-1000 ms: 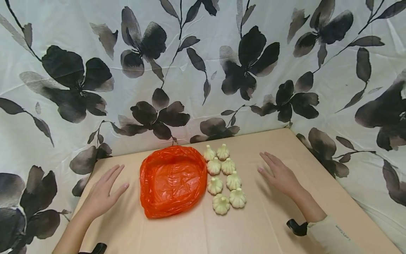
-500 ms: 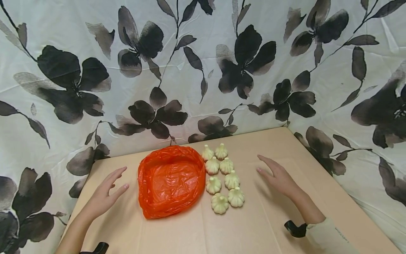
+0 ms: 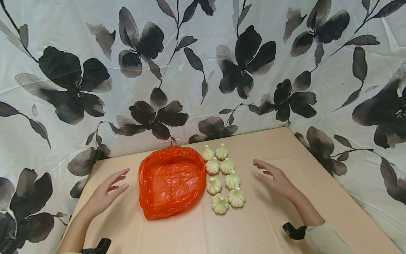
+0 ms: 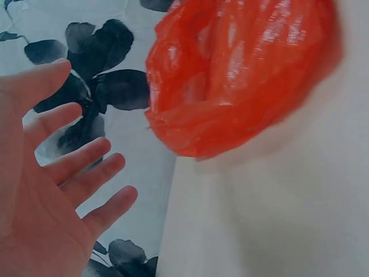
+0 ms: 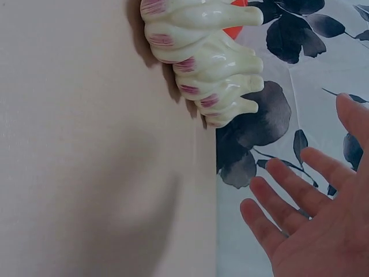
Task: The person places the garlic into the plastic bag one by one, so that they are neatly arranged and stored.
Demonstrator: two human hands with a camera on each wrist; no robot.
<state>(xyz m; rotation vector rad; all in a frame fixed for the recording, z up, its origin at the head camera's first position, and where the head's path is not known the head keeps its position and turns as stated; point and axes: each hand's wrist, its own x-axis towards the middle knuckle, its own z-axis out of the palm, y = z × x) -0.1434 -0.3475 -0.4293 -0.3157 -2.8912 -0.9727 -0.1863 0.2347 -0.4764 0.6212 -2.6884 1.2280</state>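
My left hand, loosely spread, unladen, has a red plastic bag rightward; my right hand, likewise, garlic bulbs leftward. Bulbs are best gripped round the body.

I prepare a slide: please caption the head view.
Left hand and right hand flank a red bag and eight garlic bulbs.

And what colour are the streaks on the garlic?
Pinkish purple, on pale garlic bulbs; the right wrist view shows best.

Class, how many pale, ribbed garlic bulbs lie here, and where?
8: four garlic bulbs in a column beside the glossy red plastic bag, four more in a column to their right. None appears hidden.
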